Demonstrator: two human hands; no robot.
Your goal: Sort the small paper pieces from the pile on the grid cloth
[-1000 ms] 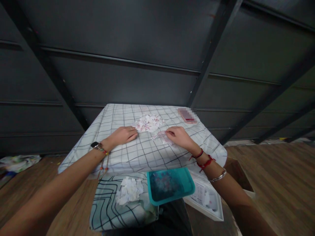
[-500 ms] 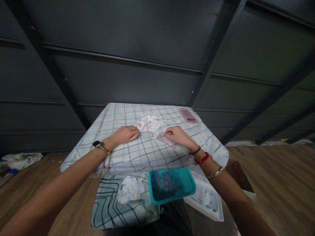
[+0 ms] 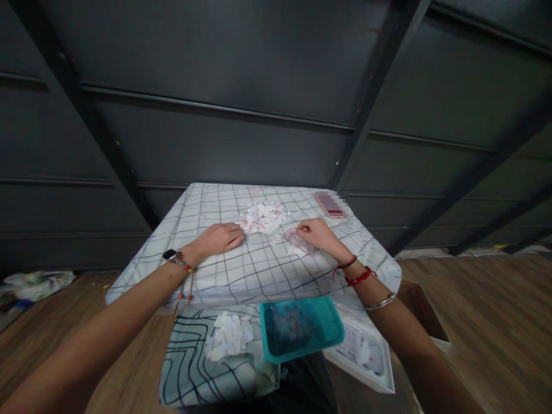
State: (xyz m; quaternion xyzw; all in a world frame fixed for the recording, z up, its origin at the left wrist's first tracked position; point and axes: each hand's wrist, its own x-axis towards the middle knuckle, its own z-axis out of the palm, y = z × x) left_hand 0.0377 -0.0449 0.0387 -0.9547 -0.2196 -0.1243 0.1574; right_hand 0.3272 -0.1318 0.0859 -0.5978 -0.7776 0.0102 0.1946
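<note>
My left hand (image 3: 221,238) lies palm down on the checked tablecloth, its fingers fairly flat at the left edge of a pile of small white scraps with pink marks (image 3: 264,217). To the right of that pile, my right hand (image 3: 318,234) is closed, thumb and fingertips pinching the upper edge of a small see-through pinkish plastic bag (image 3: 297,241). The bag rests on the cloth and whitish bits show at its lower end. A few loose scraps (image 3: 275,239) lie between the pile and the bag.
A phone (image 3: 330,204) lies at the table's back right. Below the front edge are a teal tray (image 3: 338,322) with dark contents, a heap of white scraps (image 3: 229,335) on patterned cloth, and a white box (image 3: 362,359). A dark panelled wall (image 3: 241,144) stands behind.
My right hand has moved slightly right and up, drawing the plastic bag away from the loose scraps; the bag now looks fuller and less flat. My left hand has stayed in place.
</note>
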